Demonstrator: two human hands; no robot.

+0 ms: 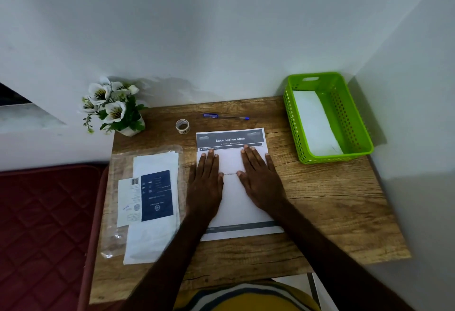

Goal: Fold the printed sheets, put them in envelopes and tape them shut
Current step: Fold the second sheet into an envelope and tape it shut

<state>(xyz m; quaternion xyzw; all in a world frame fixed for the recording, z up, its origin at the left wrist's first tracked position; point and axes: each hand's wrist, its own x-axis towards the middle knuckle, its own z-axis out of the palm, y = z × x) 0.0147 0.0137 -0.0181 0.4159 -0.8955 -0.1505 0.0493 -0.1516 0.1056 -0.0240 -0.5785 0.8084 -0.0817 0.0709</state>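
On the table (332, 202), flat hands (fingers straight) press the printed sheet (234, 202), header pointing away.

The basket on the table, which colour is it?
Bright green basket, with perforated walls; the head view shows it.

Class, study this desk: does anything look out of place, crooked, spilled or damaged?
Nothing stands out. Both hands, left and right, lie flat on the white printed sheet. The clear tape roll stands upright; nothing looks spilled or torn.
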